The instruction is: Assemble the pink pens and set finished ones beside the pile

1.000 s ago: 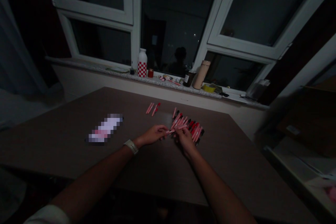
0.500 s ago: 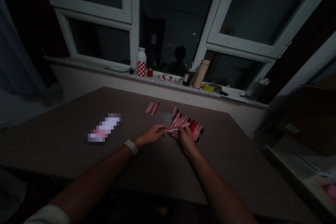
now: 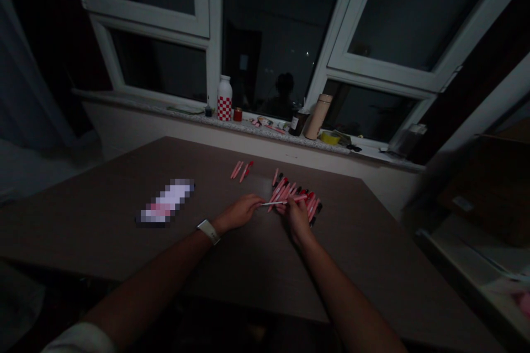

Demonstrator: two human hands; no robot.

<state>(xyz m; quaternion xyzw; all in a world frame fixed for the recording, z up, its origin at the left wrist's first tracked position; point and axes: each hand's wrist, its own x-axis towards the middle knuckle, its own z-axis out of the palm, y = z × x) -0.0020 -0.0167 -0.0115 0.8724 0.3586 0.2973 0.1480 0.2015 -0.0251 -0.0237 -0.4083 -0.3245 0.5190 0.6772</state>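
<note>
My left hand (image 3: 240, 211) pinches the left end of a thin white pen refill (image 3: 271, 203) above the table. My right hand (image 3: 297, 218) is closed around a pink pen barrel (image 3: 301, 197) at the refill's other end, and my fingers hide where the two meet. Just behind and beside that hand lies a pile of pink pens (image 3: 284, 188), with red and black caps or ends among them. Farther left, a small group of pink pens (image 3: 237, 169) lies apart, one with a red end.
A pixelated phone-like object (image 3: 168, 202) lies on the brown table (image 3: 223, 270) at left. On the windowsill behind stand a checkered bottle (image 3: 224, 99), a red jar (image 3: 237, 115), a dark cup (image 3: 296, 122), a beige flask (image 3: 318, 116) and a yellow tape roll (image 3: 330, 137).
My right hand has shifted slightly right with the pink barrel, and a longer stretch of the white refill shows between my hands. My left hand has hardly moved.
</note>
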